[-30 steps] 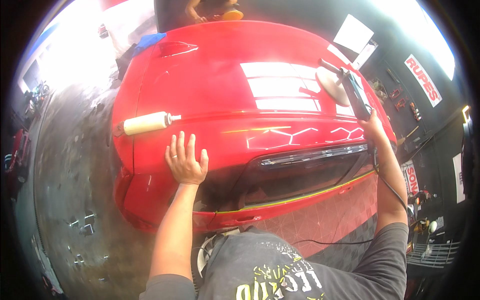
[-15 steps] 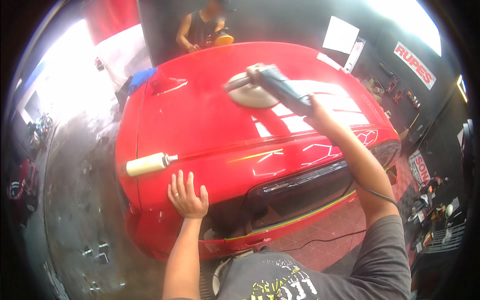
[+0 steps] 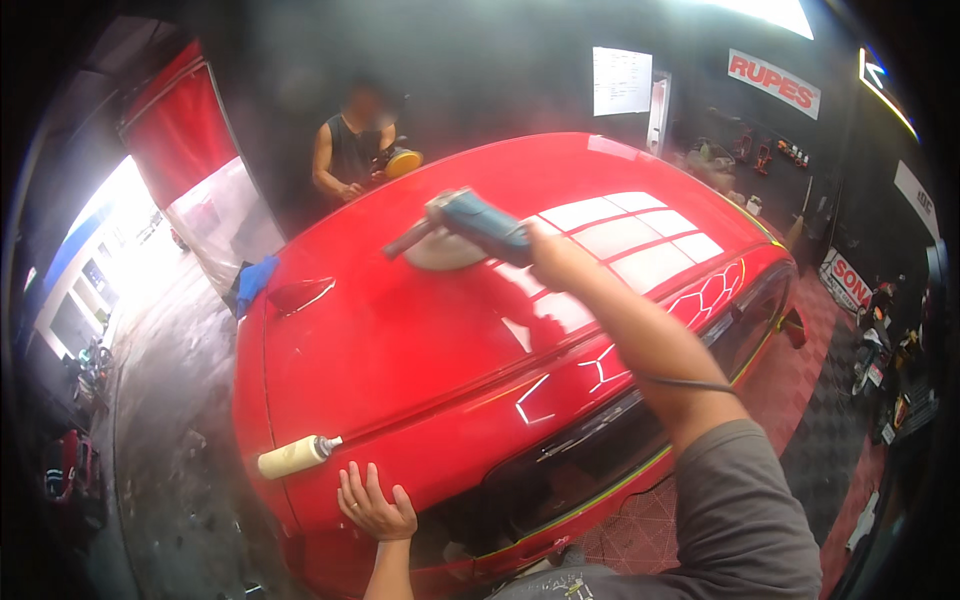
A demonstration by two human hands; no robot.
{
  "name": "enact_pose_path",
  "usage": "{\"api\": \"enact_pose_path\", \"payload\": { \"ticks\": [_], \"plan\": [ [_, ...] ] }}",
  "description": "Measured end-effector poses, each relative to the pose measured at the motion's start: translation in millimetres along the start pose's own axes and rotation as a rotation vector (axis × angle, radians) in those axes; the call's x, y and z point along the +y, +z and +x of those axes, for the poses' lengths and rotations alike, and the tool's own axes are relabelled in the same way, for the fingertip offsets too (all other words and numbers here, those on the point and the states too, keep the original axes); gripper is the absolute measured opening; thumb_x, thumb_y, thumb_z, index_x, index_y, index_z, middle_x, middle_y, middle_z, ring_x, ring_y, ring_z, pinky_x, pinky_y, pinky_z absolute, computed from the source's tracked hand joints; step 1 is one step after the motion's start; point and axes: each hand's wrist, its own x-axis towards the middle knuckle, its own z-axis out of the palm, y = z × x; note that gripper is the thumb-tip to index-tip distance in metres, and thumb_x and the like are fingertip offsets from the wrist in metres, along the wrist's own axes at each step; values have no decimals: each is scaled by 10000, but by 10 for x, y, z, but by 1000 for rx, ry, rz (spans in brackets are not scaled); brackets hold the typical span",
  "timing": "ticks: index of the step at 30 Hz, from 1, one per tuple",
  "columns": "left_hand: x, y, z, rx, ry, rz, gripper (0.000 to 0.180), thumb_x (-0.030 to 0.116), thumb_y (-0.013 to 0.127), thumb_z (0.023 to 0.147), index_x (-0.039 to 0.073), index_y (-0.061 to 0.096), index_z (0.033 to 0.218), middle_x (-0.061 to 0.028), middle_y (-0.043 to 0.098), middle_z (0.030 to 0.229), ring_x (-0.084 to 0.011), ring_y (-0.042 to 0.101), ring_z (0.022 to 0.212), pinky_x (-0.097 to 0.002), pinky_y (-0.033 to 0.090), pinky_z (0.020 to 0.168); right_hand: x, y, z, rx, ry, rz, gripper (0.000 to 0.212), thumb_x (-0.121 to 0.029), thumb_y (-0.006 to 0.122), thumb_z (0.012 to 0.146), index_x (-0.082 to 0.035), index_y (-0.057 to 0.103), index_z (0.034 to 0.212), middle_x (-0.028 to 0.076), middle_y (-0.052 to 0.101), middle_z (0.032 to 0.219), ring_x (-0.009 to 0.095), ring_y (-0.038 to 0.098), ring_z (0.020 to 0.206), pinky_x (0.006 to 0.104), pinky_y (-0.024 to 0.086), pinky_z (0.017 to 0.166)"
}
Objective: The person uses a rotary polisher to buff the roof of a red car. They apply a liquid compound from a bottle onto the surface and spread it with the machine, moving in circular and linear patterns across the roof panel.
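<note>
My right hand (image 3: pixel 556 262) grips the rear body of a blue-grey rotary polisher (image 3: pixel 488 228), arm stretched out over the car. Its pale round pad (image 3: pixel 442 255) lies against the glossy red car roof (image 3: pixel 370 360), and a side handle juts out to the left. At the near edge of the roof, my left hand (image 3: pixel 380 512) rests with fingers spread, holding nothing. Just beyond those fingers a cream-coloured bottle (image 3: pixel 293 458) with a pointed nozzle lies on its side on the red paint.
Across the car stands another person (image 3: pixel 352 155) beside a yellow round pad (image 3: pixel 403 162). A blue cloth (image 3: pixel 257 281) hangs at the roof's far left corner. The polisher's cord (image 3: pixel 690 384) runs along my right forearm. Tools (image 3: pixel 765 155) hang on the dark wall.
The polisher has moved left and farther across the roof in my right hand. My view has tilted up. The left hand and the bottle keep about the same places on the car.
</note>
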Motion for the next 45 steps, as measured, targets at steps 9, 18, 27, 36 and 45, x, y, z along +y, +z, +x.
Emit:
{"api": "enact_pose_path", "payload": {
  "ticks": [9,18,27,36,45],
  "plan": [
    [-77,73,-31,-44,15,37,650,449,530,983,-2,654,1435,-249,558,1605,-443,465,1540,-586,273,1266,1890,-774,186,70,462,126,849,-59,768,898,-23,342,1631,220,722,934,278,732,705,415,572,512],
    [-64,50,-35,-56,25,28,648,454,486,1027,2,634,1467,-257,542,1625,-445,464,1543,-582,271,1267,2836,-419,1141,146,475,-218,931,-148,835,848,-3,351,1630,262,784,1074,337,816,876,438,670,724],
    [-33,59,2,-15,20,-3,630,452,501,1010,4,671,1419,-274,580,1578,-467,499,1508,-597,296,1250,1250,-155,1399,23,215,33,732,-62,757,918,-23,404,1558,254,769,1027,345,791,735,461,630,533],
    [-44,62,-13,-27,35,18,630,455,483,1034,17,627,1464,-243,556,1613,-438,477,1534,-569,279,1265,-291,134,1373,-141,1,8,666,-131,729,927,-62,471,1538,198,768,1040,314,783,832,456,644,639],
    [23,21,38,-10,8,13,622,456,490,1024,20,654,1437,-245,576,1592,-437,485,1528,-584,289,1254,-845,180,833,-187,-181,40,702,-115,716,923,-164,459,1574,170,766,1110,296,776,899,438,627,703]
  ]
}}
